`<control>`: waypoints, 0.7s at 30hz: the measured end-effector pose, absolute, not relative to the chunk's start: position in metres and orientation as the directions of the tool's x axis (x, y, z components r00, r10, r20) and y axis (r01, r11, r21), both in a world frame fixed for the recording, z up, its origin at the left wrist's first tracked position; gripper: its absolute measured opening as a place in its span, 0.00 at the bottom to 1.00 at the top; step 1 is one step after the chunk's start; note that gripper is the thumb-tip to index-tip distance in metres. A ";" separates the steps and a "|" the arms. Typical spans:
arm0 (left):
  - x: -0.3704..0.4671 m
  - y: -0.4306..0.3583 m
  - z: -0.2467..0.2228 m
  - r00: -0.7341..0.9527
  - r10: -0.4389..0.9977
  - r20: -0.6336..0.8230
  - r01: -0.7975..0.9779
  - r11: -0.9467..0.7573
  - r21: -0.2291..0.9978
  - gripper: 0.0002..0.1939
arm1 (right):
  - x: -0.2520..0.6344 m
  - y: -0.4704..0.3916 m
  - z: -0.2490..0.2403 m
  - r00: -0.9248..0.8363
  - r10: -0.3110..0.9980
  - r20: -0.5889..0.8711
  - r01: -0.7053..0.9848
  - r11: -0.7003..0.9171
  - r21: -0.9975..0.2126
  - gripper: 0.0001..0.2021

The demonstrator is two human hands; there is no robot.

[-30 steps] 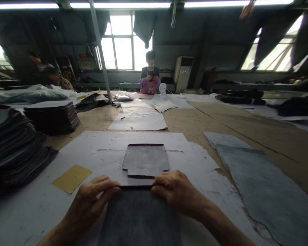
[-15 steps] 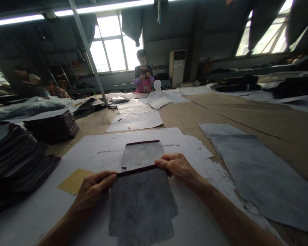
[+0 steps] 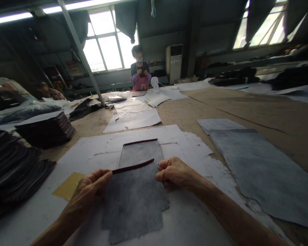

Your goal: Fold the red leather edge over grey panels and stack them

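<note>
A grey sheet of leather-like material (image 3: 135, 201) with a dark maroon band along its top edge hangs tilted above the white paper (image 3: 87, 147). My left hand (image 3: 93, 186) pinches its upper left corner between thumb and fingers. At the upper right edge, just below the band's end, the closed fingers of my right hand (image 3: 176, 174) grip the same sheet; their tips are partly hidden. Behind it, a similar grey piece (image 3: 141, 150) with a maroon top edge lies flat on the paper. A yellow card (image 3: 68, 186) rests beside my left hand.
Stacks of dark pieces (image 3: 45, 131) stand on the left. Larger grey sheets (image 3: 256, 164) lie on the brown tabletop (image 3: 236, 102) to the right. A metal post (image 3: 83, 54) rises at the back left. Across the table, a person in a pink apron (image 3: 140, 73) handles a dark item.
My right hand has shifted from the banded top edge down to the sheet's right side. The band's right end is now uncovered. My left hand keeps its corner hold, and the view has turned slightly.
</note>
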State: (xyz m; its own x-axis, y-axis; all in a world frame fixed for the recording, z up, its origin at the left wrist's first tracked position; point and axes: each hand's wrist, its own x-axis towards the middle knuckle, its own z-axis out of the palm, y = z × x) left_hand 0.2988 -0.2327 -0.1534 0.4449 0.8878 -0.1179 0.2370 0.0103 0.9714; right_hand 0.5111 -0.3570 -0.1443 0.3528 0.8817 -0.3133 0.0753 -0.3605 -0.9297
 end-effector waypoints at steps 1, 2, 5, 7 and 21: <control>0.298 -0.236 -0.154 0.465 0.876 -0.129 0.245 0.013 0.969 0.23 | 0.512 -0.356 -0.144 0.377 0.875 -0.305 0.072 -0.356 -0.932 0.08; 0.298 -0.240 -0.154 0.487 0.861 -0.146 0.250 0.023 0.968 0.23 | 0.513 -0.356 -0.144 0.402 0.867 -0.295 0.070 -0.351 -0.934 0.07; 0.299 -0.247 -0.154 0.529 0.827 -0.191 0.266 0.053 0.963 0.21 | 0.515 -0.354 -0.142 0.466 0.846 -0.260 0.071 -0.329 -0.942 0.05; 0.304 -0.245 -0.152 0.513 0.839 -0.183 0.277 0.040 0.960 0.17 | 0.516 -0.353 -0.142 0.492 0.840 -0.229 0.080 -0.305 -0.949 0.06; 0.363 -0.198 -0.156 0.375 0.927 -0.018 0.105 -0.023 0.994 0.20 | 0.515 -0.338 -0.156 0.517 0.848 -0.114 0.230 -0.266 -0.936 0.10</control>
